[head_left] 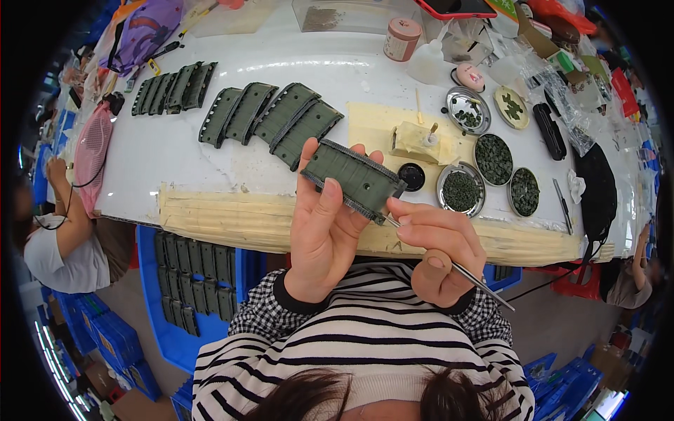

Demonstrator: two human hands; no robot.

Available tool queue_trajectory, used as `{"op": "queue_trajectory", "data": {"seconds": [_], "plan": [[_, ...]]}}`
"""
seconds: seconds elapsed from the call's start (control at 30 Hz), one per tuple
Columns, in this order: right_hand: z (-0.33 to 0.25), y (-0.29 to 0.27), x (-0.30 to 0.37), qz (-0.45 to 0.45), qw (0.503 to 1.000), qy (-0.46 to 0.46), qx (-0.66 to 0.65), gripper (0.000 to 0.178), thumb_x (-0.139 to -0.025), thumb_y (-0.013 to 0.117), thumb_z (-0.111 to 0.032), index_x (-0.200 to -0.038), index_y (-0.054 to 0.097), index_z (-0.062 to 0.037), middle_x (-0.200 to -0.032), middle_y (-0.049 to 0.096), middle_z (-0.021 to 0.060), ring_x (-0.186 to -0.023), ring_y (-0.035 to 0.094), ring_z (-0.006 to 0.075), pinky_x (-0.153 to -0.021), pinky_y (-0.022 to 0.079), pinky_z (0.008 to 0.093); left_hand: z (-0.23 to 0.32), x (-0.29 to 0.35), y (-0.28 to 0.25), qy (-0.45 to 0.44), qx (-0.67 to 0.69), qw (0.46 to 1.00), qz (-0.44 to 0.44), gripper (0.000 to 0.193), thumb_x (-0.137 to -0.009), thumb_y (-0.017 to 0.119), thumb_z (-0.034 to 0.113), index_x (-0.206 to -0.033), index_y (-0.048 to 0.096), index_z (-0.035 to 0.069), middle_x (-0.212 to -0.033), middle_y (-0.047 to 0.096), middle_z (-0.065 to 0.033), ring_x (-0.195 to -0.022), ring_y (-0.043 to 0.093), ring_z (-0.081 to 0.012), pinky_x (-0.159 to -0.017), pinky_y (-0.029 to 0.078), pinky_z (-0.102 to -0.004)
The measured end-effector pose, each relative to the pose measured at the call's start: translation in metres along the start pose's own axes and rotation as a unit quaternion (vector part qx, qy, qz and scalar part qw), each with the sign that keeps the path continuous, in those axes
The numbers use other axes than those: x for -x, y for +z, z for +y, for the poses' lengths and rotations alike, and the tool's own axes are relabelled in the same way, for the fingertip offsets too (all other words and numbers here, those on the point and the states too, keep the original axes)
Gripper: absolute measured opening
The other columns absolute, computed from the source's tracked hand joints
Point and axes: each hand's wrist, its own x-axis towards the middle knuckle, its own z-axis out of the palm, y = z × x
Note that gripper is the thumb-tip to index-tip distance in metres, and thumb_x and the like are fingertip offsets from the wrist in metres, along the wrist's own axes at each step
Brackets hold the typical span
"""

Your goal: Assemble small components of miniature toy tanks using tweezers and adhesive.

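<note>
Two hands work on one curved dark-green panel (354, 177), which is held tilted above the front edge of the table (175, 144). The left hand (317, 233) supports it, thumb against the lower rim, fingers spread behind, gripping across its width. The right hand (446, 247) is curled, thumb and fingers pinching a slender metal tool (484, 286) whose front end is at the panel's lower right corner. The tip is too small to make out; contact cannot be confirmed. For best control, brace the panel behind the working corner and apply light pressure; excess force would probably mark the rim.
</note>
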Motion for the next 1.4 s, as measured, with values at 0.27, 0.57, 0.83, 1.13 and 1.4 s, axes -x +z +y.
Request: {"op": "queue_trajectory", "data": {"seconds": [0.27, 0.57, 0.83, 1.13, 1.4], "plan": [[0.0, -0.004, 0.0, -0.01, 1.0, 0.021, -0.016, 0.029, -0.097, 0.052, -0.022, -0.105, 0.063, 0.0043, -0.106, 0.065, 0.0221, -0.095, 0.067, 0.0298, -0.082, 0.054, 0.033, 0.001, -0.001, -0.001, -0.008, -0.01, 1.0, 0.001, 0.053, -0.101, 0.046, 0.02, -0.146, 0.018, 0.022, -0.14, 0.039, -0.0143, -0.135, 0.039, -0.0317, -0.103, 0.047, -0.0454], [0.003, -0.004, 0.004, 0.003, 0.998, 0.017, -0.054, 0.033, -0.099, 0.05, -0.026, -0.106, 0.063, 0.0033, -0.107, 0.064, 0.0209, -0.1, 0.066, 0.0303, -0.082, 0.054, 0.0327, 0.002, -0.001, 0.001, -0.02, -0.007, 1.0, 0.001, 0.053, -0.101, 0.046, 0.023, -0.146, 0.019, 0.022, -0.137, 0.042, -0.0135, -0.133, 0.04, -0.0319, -0.103, 0.047, -0.0451], [-0.002, -0.009, -0.001, -0.04, 0.999, 0.017, -0.016, 0.021, -0.088, 0.056, 0.0, -0.107, 0.062, 0.0043, -0.112, 0.063, 0.0232, -0.099, 0.066, 0.0307, -0.085, 0.054, 0.0337, 0.001, -0.001, 0.001, -0.013, -0.016, 1.0, 0.001, 0.053, -0.101, 0.047, 0.023, -0.146, 0.019, 0.022, -0.138, 0.041, -0.014, -0.134, 0.04, -0.0319, -0.103, 0.047, -0.0453], [-0.002, -0.008, 0.0, -0.036, 0.999, 0.015, -0.01, 0.022, -0.086, 0.055, 0.003, -0.107, 0.062, 0.0054, -0.113, 0.063, 0.024, -0.097, 0.067, 0.0301, -0.084, 0.054, 0.0328, 0.001, -0.001, 0.001, -0.014, -0.01, 1.0, -0.002, 0.053, -0.101, 0.046, 0.022, -0.146, 0.018, 0.022, -0.138, 0.041, -0.0144, -0.134, 0.039, -0.0322, -0.103, 0.047, -0.0457], [-0.002, -0.007, -0.001, -0.034, 0.999, 0.019, -0.008, 0.025, -0.083, 0.054, 0.006, -0.106, 0.063, 0.0053, -0.11, 0.063, 0.0241, -0.097, 0.067, 0.0303, -0.083, 0.055, 0.033, 0.001, -0.002, 0.0, -0.01, -0.01, 1.0, 0.0, 0.052, -0.101, 0.046, 0.022, -0.146, 0.018, 0.022, -0.137, 0.041, -0.0145, -0.134, 0.039, -0.033, -0.102, 0.047, -0.0458]]}}
